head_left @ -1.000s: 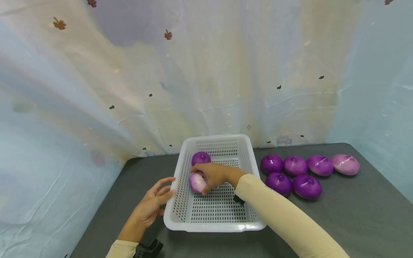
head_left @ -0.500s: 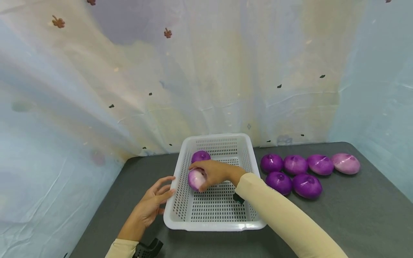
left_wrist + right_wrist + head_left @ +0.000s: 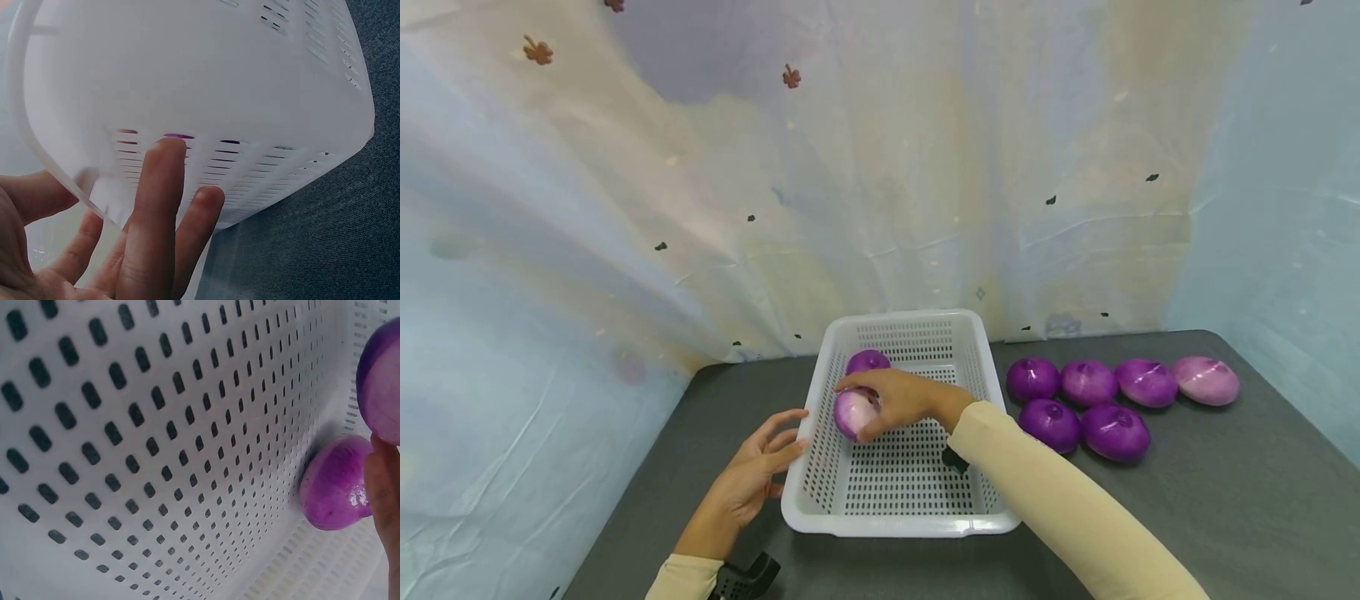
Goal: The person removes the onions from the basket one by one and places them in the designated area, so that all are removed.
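My right hand [image 3: 898,402] reaches into the white perforated plastic basket [image 3: 898,526], its fingers and thumb round a purple-and-white onion [image 3: 852,412]. In the right wrist view this onion [image 3: 382,387] shows at the right edge, above the basket floor, with part of my hand [image 3: 385,500] below it. Just behind it, another purple onion [image 3: 867,361] lies in the basket's far left part. My left hand [image 3: 752,479] holds the basket's left rim. The left wrist view shows fingers [image 3: 159,212] against the outer wall and another digit over the rim [image 3: 94,206].
Right of the basket, several glossy purple onions [image 3: 1116,433] lie in two rows on the dark grey table [image 3: 1247,500]; the rightmost of the back row [image 3: 1206,381] is paler pink. A patterned curtain [image 3: 887,183] hangs behind the table.
My right hand has shifted the held onion slightly left and away from me, toward the other onion in the basket. My left hand stays at the rim.
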The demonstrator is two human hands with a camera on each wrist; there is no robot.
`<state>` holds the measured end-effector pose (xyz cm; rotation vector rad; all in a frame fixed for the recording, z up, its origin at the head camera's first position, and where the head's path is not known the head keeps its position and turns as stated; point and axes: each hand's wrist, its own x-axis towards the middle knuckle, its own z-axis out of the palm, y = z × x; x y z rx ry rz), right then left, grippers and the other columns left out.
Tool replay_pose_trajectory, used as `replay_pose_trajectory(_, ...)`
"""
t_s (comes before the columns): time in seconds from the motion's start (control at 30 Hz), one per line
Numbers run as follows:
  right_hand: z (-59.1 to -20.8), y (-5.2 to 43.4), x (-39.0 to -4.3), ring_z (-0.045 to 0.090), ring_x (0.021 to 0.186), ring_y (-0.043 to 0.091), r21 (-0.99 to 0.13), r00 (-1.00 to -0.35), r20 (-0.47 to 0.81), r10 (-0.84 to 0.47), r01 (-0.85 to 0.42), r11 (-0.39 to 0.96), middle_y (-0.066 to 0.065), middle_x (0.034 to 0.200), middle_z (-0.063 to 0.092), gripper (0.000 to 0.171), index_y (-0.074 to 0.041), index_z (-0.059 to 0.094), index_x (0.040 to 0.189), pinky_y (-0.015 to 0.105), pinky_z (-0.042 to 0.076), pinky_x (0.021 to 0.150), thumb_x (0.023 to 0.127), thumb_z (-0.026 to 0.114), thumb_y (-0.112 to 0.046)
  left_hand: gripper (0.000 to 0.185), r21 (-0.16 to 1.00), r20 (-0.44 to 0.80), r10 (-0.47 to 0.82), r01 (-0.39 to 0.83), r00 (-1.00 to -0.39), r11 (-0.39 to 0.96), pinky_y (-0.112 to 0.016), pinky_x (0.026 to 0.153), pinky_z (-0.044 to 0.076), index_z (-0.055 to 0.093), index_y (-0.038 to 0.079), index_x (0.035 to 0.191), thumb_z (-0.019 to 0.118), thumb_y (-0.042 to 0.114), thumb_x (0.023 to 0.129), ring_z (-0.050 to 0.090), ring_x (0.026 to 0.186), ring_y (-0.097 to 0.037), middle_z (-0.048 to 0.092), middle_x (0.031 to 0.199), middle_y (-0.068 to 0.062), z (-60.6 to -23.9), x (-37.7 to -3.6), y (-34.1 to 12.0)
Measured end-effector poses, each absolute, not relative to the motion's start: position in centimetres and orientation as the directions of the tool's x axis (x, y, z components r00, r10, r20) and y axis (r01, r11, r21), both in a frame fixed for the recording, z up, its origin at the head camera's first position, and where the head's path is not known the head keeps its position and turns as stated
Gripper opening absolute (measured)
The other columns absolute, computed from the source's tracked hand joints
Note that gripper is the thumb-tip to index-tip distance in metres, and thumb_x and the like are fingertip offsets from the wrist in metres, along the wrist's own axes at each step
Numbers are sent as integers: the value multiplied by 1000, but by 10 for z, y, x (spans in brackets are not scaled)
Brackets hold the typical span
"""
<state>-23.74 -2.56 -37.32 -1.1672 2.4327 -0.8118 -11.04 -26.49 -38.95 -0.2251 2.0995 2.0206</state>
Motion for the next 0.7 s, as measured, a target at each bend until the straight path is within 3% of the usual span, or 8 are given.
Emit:
replay_pose_trajectory(0.33,-373,-27,-243,55,126,21,-594,-606,12,-796,-645,482,-3,146,51,85,-33,42,149,45,52,100,73,82,-41,63,964,-263,46,-262,-964,36,-51,76,60,39,20,148,70,23,94,68,108,-22,55,140,-11,-389,-111,-265)
replay_pose_trajectory(0.7,-374,-26,-244,52,132,24,-565,-623,30,-782,-656,501,-1,149,48,82,-37,43,148,49,51,102,74,79,-41,62,965,-261,40,-259,-965,43,-51,76,60,40,20,148,70,22,94,68,107,-21,57,138,-9,-388,-110,-264)
